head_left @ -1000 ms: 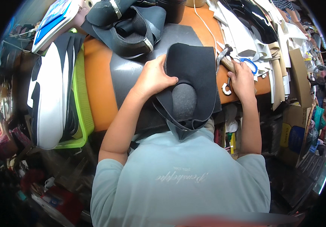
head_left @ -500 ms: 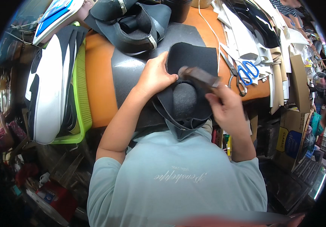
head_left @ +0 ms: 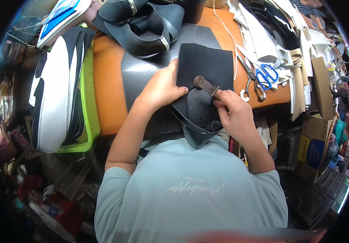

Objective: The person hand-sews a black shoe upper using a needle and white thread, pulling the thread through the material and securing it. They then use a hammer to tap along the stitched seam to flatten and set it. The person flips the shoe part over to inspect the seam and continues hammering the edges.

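A black, leather-like piece point(head_left: 205, 60) with a folded, curved lower part lies over the table's near edge, and its point hangs toward my shirt. At its left edge is my left hand point(head_left: 163, 88), closed, the thumb on top and the other fingers mostly hidden behind it. My right hand point(head_left: 236, 111) is closed round the handle of a worn brown hammer point(head_left: 206, 85). The hammer's rounded head rests on or just over the black piece, right of my left thumb. Most of the handle is hidden in my fingers.
A dark board point(head_left: 142, 73) covers part of the orange table point(head_left: 107, 85). Black rolled pieces point(head_left: 148, 40) lie at the back. Blue-handled scissors point(head_left: 265, 77) and white sheets point(head_left: 259, 40) are at the right; a green basket point(head_left: 88, 117) with white and black pieces stands left.
The hammer, blurred before, is now sharp and lower against the black piece. My right hand has shifted slightly down and left. My left hand keeps its hold on the edge.
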